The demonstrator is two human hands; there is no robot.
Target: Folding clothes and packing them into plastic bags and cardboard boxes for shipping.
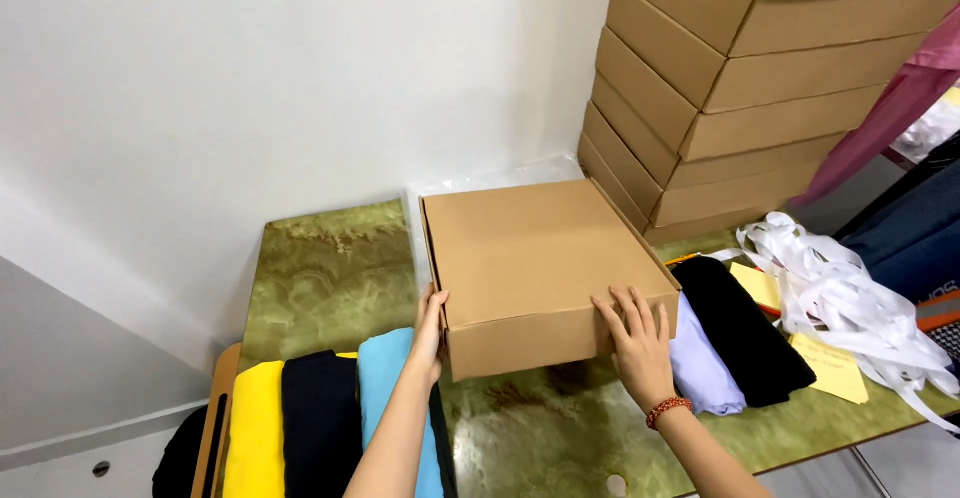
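Observation:
A closed brown cardboard box (535, 248) sits on a green marbled table (330, 278). My left hand (430, 333) presses flat against the box's near left corner, fingers up along its side. On the box's near right front edge lies my right hand (636, 343), fingers spread, with a red bead bracelet on the wrist. Both hands grip the box between them.
A tall stack of flat cardboard boxes (720, 88) stands at the back right. Folded garments in yellow (255, 428), black (318, 423) and light blue (385, 378) lie at the near left. A lilac cloth (703, 368), a black cloth (745, 333), yellow notes and white tape strips (850, 298) lie to the right.

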